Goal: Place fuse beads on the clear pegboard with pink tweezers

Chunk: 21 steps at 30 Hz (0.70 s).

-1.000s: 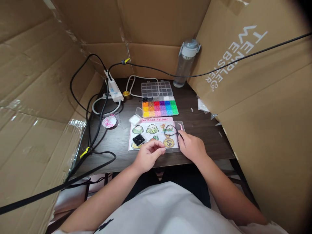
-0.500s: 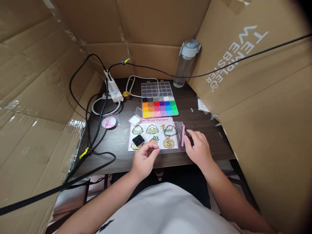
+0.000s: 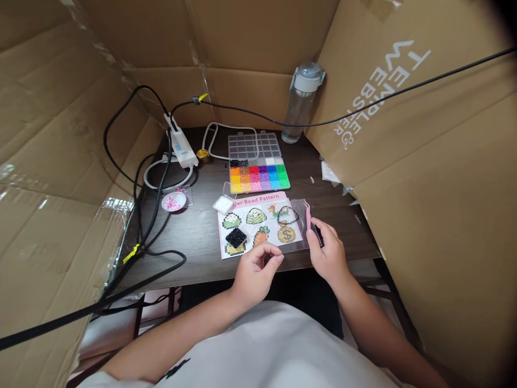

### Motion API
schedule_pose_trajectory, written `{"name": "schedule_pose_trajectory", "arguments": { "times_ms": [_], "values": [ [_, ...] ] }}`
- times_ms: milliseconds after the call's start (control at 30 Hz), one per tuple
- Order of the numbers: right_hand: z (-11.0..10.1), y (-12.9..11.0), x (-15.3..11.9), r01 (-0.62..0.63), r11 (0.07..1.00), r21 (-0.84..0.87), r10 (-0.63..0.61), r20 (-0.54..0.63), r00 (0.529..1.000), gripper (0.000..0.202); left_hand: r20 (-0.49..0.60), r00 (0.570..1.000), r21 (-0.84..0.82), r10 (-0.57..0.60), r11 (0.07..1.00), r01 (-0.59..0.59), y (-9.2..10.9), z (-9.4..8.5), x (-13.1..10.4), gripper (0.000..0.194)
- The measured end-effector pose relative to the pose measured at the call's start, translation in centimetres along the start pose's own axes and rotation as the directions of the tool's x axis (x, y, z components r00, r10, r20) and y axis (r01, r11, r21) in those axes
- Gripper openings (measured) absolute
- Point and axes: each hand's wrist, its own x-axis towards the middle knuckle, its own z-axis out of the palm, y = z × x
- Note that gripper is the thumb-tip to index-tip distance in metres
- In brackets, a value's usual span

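Observation:
My left hand (image 3: 258, 271) is closed in a pinch at the near left corner of a clear pegboard (image 3: 297, 246). Pink tweezers (image 3: 308, 217) stand upright in my right hand (image 3: 328, 251), gripped between thumb and fingers beside the board's right edge. A ring-like outline of dark beads (image 3: 288, 215) lies on the pegboard. Partly under the board is a bead pattern sheet (image 3: 242, 202) with small pixel pictures. On this sheet rests a small tray of black beads (image 3: 236, 237). A small open box of white beads (image 3: 223, 204) sits at its upper left edge.
A many-coloured bead case (image 3: 260, 177) lies open behind the sheet. At left are a white dish of pink beads (image 3: 174, 201), a power strip (image 3: 183, 147) and loose black cables (image 3: 165, 183). A water bottle (image 3: 299, 105) stands at the back; cardboard walls (image 3: 250, 91) enclose the table.
My right hand has taken hold of the pink tweezers and tilted them upright off the board. The pegboard and pattern sheet have turned and slid rightward together with my left hand.

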Motion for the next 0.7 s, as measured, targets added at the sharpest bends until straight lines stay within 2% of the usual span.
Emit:
{"name": "schedule_pose_trajectory", "arguments": {
  "times_ms": [100, 200, 333, 467, 700],
  "values": [
    [-0.2, 0.2, 0.1, -0.018, 1.0, -0.014, 0.018, 0.0, 1.0, 0.038, 0.013, 1.0, 0.01, 0.014, 1.0, -0.015, -0.2, 0.0, 0.1, 0.024],
    [-0.1, 0.6, 0.1, 0.019, 0.998, -0.067, -0.017, 0.021, 1.0, 0.04, -0.01, 0.999, 0.033, 0.032, 0.999, -0.032, -0.6, -0.7, 0.3, 0.024],
    [0.0, 1.0, -0.2, 0.096, 0.968, -0.231, -0.067, 0.131, 0.989, 0.055, -0.059, 0.998, 0.068, 0.038, 0.997, -0.034, -1.2, -2.0, 0.8, 0.025],
    [0.0, 0.8, -0.3, 0.109, 0.931, -0.349, -0.033, 0.218, 0.975, 0.07, -0.07, 0.997, 0.094, 0.019, 0.996, -0.013, -1.6, -2.8, 1.1, 0.025],
    [-0.8, 1.6, -0.3, 0.021, 0.901, -0.433, 0.064, 0.18, 0.982, 0.064, -0.078, 0.997, 0.132, -0.009, 0.991, 0.019, -1.8, -3.6, 1.2, 0.025]
  ]
}}
